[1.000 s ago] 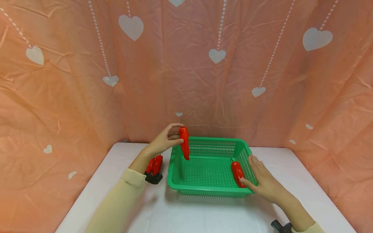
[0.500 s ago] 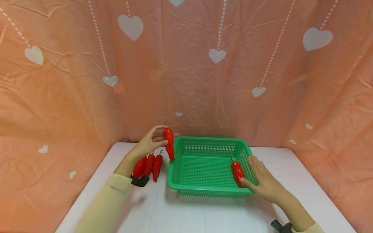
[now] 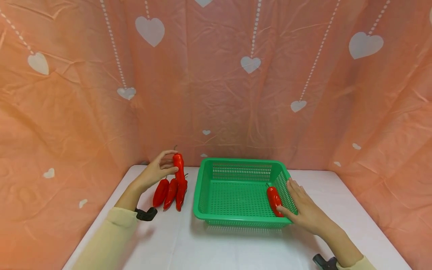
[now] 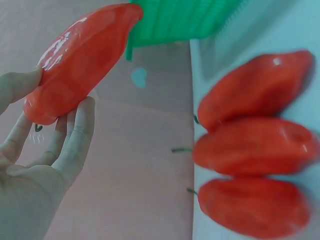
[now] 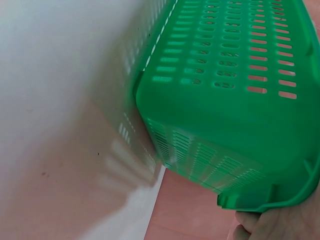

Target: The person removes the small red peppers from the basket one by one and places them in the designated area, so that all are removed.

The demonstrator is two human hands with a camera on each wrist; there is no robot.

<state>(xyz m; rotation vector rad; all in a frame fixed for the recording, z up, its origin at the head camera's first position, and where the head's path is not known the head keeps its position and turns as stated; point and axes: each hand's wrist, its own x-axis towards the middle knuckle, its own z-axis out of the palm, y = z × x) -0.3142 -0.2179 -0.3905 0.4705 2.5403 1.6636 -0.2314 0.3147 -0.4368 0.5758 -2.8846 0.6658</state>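
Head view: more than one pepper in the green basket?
No, a single red pepper lies in the green basket, at the end by the right hand.

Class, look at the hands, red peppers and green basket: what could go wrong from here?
1. The left hand holds a red pepper only near its stem end, so it might slip.
2. Dropped, it could knock the three peppers lying side by side on the table.
3. The right hand rests on the right rim of the green basket; pressing harder might tip or shift it, rolling the pepper inside.
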